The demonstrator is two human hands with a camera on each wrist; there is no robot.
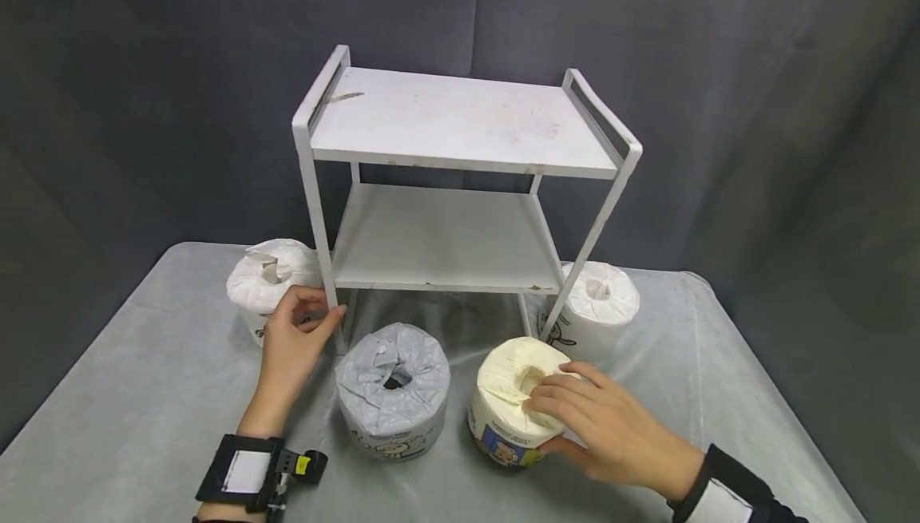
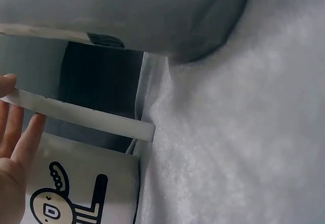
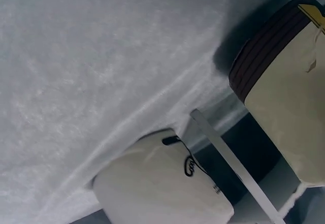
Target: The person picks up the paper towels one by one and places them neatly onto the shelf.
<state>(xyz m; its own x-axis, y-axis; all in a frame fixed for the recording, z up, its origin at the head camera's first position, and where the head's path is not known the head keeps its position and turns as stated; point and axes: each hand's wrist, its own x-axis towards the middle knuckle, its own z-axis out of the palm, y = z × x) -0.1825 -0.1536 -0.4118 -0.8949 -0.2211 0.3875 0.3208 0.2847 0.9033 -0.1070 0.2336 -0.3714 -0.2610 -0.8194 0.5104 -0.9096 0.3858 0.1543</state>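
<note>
A white two-tier shelf rack (image 1: pixel 446 235) stands on the cloth-covered table. My left hand (image 1: pixel 296 343) pinches its front left leg (image 2: pixel 91 116) between thumb and fingers; the leg's foot meets the cloth. My right hand (image 1: pixel 600 427) is at the right side of a yellow paper-wrapped toilet roll (image 1: pixel 499 383), fingers over its top rim and thumb against its side. The right wrist view shows this yellow roll (image 3: pixel 289 97) but not the hand. Left of it sits a grey-wrapped toilet roll (image 1: pixel 391 419), upright, in front of the rack.
One white toilet roll (image 1: pixel 262 283) stands beside the rack's left leg, partly behind my left hand. Another white roll (image 1: pixel 604 299) is at the right leg (image 3: pixel 238 168). Grey cloth covers the table (image 1: pixel 180 363), and a dark curtain (image 1: pixel 776 148) hangs behind.
</note>
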